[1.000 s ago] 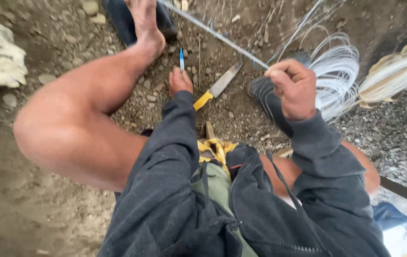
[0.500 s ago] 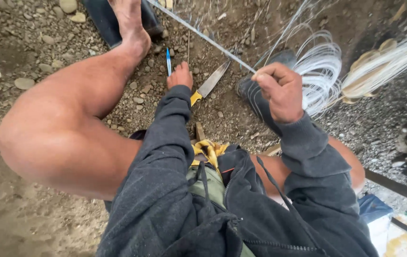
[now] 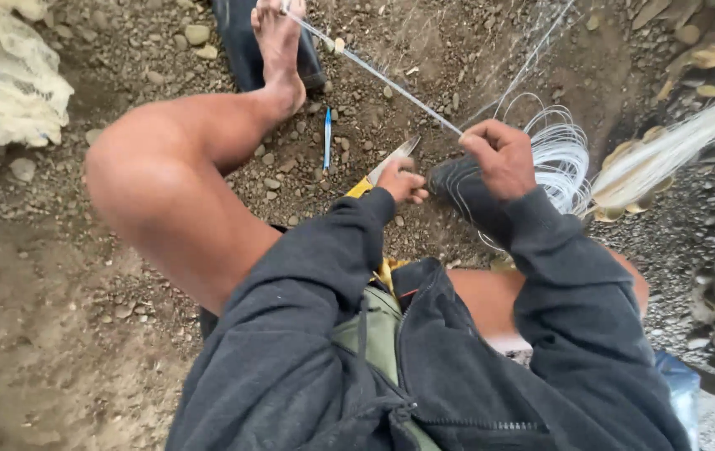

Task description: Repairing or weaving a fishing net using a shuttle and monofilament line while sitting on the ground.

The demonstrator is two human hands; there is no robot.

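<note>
I sit on gravel with my bare left leg (image 3: pixel 182 192) stretched forward. A taut pale line (image 3: pixel 374 71) runs from my foot (image 3: pixel 278 50) to my right hand (image 3: pixel 499 159), which pinches its near end. My left hand (image 3: pixel 401 182) is closed over a knife (image 3: pixel 392 157) lying on the ground. Its yellow handle shows to the left of my fingers and the blade points away above them. A coil of clear thin line (image 3: pixel 562 159) lies just right of my right hand. A slim blue tool (image 3: pixel 327 134) rests on the gravel left of the knife.
A dark sandal (image 3: pixel 240 50) lies under my foot. Pale netting (image 3: pixel 7 75) is heaped at the upper left. A bundle of whitish strands (image 3: pixel 675 150) and dry husks (image 3: pixel 708 58) lie at the right. Another dark sandal (image 3: pixel 466 188) sits below my right hand.
My left hand has moved right, from beside the blue tool onto the knife. My right hand stays on the taut line.
</note>
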